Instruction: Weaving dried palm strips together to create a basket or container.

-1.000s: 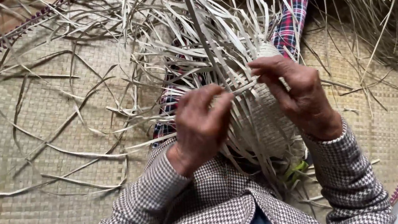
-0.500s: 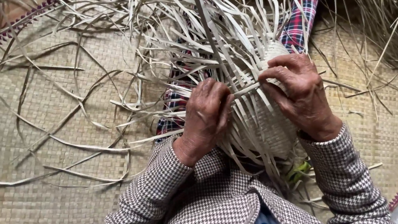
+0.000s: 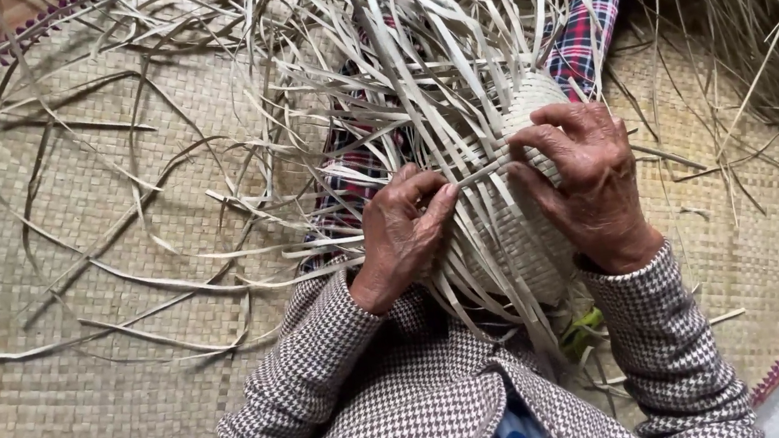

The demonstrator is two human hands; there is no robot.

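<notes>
Pale straw weave (image 3: 520, 233) — half-woven, loose strips splaying

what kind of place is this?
Likely a home or village craft spot, worked on the floor: a woven straw mat underneath, loose pale strips scattered about, and a half-woven basket held by both hands.

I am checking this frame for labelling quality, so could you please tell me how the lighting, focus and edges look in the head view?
Head view: soft, even daylight, no glare and only faint shadows under the loose strips; the left hand, right hand and woven piece are sharp; the strips at the top right corner look slightly soft, and the woven mat curves a little toward the edges, suggesting wide-lens distortion.
</notes>
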